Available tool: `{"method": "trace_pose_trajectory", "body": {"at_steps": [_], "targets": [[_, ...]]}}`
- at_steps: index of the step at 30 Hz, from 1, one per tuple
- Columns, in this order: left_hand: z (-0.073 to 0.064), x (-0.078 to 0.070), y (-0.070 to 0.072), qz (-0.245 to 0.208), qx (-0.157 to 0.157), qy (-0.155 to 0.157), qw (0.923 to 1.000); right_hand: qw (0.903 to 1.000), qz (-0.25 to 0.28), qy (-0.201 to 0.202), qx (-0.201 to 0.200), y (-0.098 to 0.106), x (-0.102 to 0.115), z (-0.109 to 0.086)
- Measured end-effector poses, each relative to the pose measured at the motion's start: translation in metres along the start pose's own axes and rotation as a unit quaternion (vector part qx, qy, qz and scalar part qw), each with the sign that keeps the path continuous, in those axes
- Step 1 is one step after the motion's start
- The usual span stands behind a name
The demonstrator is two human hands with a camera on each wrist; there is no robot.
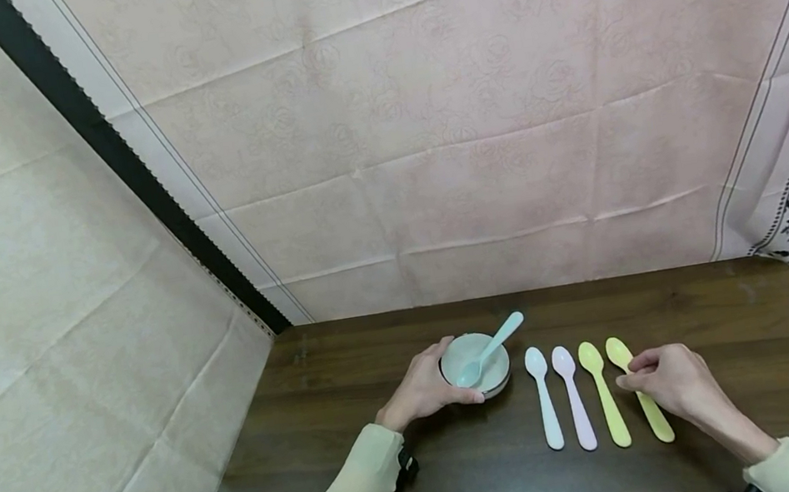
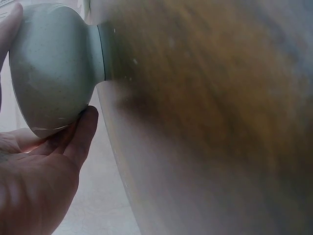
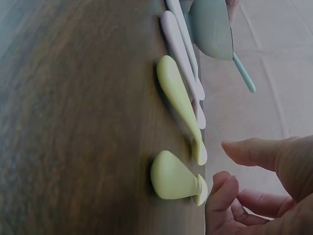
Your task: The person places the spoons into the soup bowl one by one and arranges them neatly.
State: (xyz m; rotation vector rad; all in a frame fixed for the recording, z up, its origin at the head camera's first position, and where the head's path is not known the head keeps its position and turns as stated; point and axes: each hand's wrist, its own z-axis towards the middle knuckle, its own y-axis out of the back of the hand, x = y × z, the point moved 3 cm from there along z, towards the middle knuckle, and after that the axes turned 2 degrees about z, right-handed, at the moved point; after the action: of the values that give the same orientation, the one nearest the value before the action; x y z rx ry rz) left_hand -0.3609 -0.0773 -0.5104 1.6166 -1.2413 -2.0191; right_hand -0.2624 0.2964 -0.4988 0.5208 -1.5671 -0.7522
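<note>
My left hand [image 1: 425, 384] grips a pale green bowl [image 1: 503, 386] by its sides, thumb near the front and fingers behind. In the left wrist view the bowl [image 2: 54, 68] shows its rounded side and narrow foot. A light turquoise spoon [image 1: 501, 334] leans inside it, handle sticking out over the rim. My right hand [image 1: 674, 381] is over the rightmost yellow-green spoon [image 1: 657, 418]. The right wrist view shows thumb and fingers of that hand [image 3: 264, 181] apart, with nothing between them, while the spoon [image 3: 171, 176] lies on the table.
Left of that spoon lie a second yellow-green spoon [image 1: 605, 397], a pale lilac spoon [image 1: 575, 401] and a pale blue spoon [image 1: 545, 401] in a row, handles toward me. The dark wooden table [image 1: 486, 468] ends at a cloth-covered wall [image 1: 463, 144] behind.
</note>
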Motion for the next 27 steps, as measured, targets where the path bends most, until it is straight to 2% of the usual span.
{"method": "trace_pose_trajectory", "body": {"at_steps": [20,27], "targets": [[0.000,0.002,-0.001,0.000,-0.001,-0.004,1.0000,0.9996,-0.004,-0.021,0.016,-0.004,-0.012,-0.005],[0.001,0.002,-0.001,-0.001,-0.002,-0.005,1.0000,0.9998,-0.007,-0.013,0.010,-0.003,-0.013,-0.007]]}}
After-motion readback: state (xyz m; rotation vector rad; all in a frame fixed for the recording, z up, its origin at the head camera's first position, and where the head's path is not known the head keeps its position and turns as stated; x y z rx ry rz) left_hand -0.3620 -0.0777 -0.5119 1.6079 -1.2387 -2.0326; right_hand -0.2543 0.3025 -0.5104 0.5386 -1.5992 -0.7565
